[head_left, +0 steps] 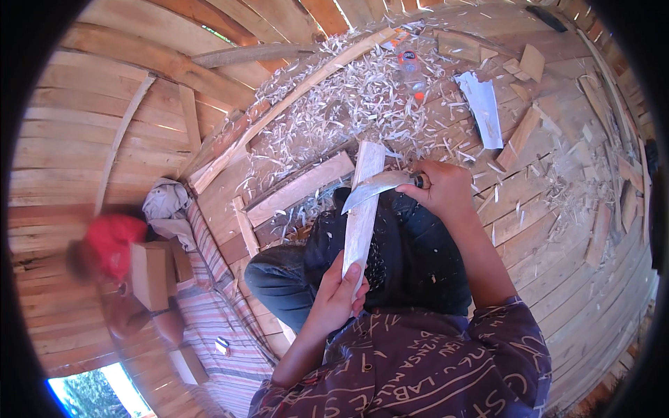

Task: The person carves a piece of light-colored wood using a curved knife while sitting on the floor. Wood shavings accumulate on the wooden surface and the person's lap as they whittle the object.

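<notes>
My left hand (337, 295) is closed round the near end of a pale strip of wood (362, 230), which slants up and away from me over my lap. In my right hand (444, 187) is a knife (376, 188), gripped by its dark handle. Its broad, curved blade lies across the upper part of the strip, with the tip pointing left. Whether the edge bites into the wood cannot be made out. Small pale flecks dot my dark trousers (425, 258) below the strip.
Wood shavings (327, 104) cover the floor ahead, around a plastic bottle (410, 70) with an orange cap. A white sheet (482, 111) and several board offcuts (519, 139) lie to the right. At left, a person in red (115, 244) is beside a cardboard box (150, 275) and a striped blanket (216, 320).
</notes>
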A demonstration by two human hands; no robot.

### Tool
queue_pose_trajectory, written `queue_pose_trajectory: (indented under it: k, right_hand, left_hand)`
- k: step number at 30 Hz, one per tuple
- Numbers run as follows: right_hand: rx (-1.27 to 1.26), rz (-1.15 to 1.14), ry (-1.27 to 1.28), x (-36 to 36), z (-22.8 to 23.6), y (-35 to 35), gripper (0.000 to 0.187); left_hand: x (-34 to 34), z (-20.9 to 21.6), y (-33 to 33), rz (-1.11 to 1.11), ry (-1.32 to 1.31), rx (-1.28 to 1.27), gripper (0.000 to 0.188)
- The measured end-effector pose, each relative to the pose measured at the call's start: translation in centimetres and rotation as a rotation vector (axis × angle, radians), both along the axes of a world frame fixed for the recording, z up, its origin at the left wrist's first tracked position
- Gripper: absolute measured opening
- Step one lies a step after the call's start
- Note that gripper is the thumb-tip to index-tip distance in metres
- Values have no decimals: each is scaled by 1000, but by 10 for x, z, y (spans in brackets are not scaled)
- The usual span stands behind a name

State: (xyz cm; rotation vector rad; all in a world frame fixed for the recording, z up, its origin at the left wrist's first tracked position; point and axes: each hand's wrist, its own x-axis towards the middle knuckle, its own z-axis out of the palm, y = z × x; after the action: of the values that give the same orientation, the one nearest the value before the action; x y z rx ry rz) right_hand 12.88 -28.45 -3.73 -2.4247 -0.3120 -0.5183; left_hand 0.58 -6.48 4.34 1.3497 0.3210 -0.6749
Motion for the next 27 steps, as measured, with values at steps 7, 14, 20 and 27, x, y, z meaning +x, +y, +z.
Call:
queue_pose_trajectory:
  k: [7, 14, 20, 27]
  right_hand:
    - [13, -70, 47, 5, -6, -11, 57]
    - [-32, 131, 115, -11, -2, 1, 53]
    - [-69, 238, 159, -23, -5, 10, 54]
    - [-220, 284, 5, -10, 23, 2, 56]
  left_hand:
    - [7, -5, 0, -48, -30, -2, 34]
    - [19, -24, 15, -157, 96, -174, 20]
    - [5, -33, 10, -3, -2, 56, 28]
    - [-5, -25, 9, 2, -141, 188, 39]
